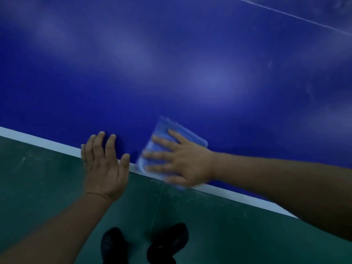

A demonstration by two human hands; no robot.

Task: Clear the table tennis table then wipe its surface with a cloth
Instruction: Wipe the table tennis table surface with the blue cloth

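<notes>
The blue table tennis table (171,63) fills the upper part of the view, its white near edge running diagonally from left to lower right. A folded light-blue cloth (167,130) lies flat at that near edge, partly overhanging it. My right hand (182,161) presses on the cloth with spread, straight fingers and looks blurred. My left hand (103,164) rests on the table's edge just left of the cloth, fingers straight on the blue surface and thumb out.
A thin white line (297,17) crosses the table at the top right. Below the edge is a dark green floor (219,221) speckled with pale dust. My two dark shoes (141,242) stand on it close to the table.
</notes>
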